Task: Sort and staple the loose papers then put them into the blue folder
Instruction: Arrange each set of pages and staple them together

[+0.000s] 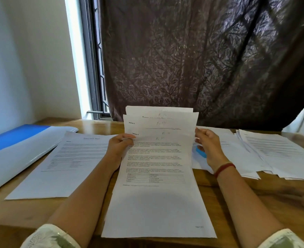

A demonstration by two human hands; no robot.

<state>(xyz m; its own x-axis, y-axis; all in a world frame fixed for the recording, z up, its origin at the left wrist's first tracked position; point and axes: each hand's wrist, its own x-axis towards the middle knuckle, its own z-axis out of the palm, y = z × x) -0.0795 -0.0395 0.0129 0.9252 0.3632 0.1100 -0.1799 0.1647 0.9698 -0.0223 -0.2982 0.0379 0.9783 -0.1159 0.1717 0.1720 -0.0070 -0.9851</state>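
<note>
**Hands and held sheets**

- The left hand (120,149) grips the left edge of the held sheets (158,194). Its fingers are curled behind the paper and the thumb is pressed on the front face.
- The right hand (210,149) pinches the right edge of the same sheets near the top, with the fingers bent round the edge.
- The held sheets are fanned upward so that several top margins show one above another (handwritten marks are visible there but too small to read). The front page carries printed paragraphs and a small table. Its lower edge reaches the near edge of the table (254,197).

**Task items**

- The blue folder (13,140) lies flat at the far left of the table, well apart from both hands. A pale surface covers its near part.
- A single printed sheet (63,167) lies flat between the folder and the left forearm, and its left edge overlaps the folder.
- A pile of loose papers (276,154) is spread unevenly on the right side of the table, beyond the right wrist.
- A small blue object (201,153) sits on the table just behind the right hand. It is mostly hidden, so what it is cannot be told.

**Surroundings**

- The right wrist carries a red band (224,169).
- A dark leaf-patterned curtain (201,59) hangs behind the table, with a window frame (92,68) at its left.
</note>
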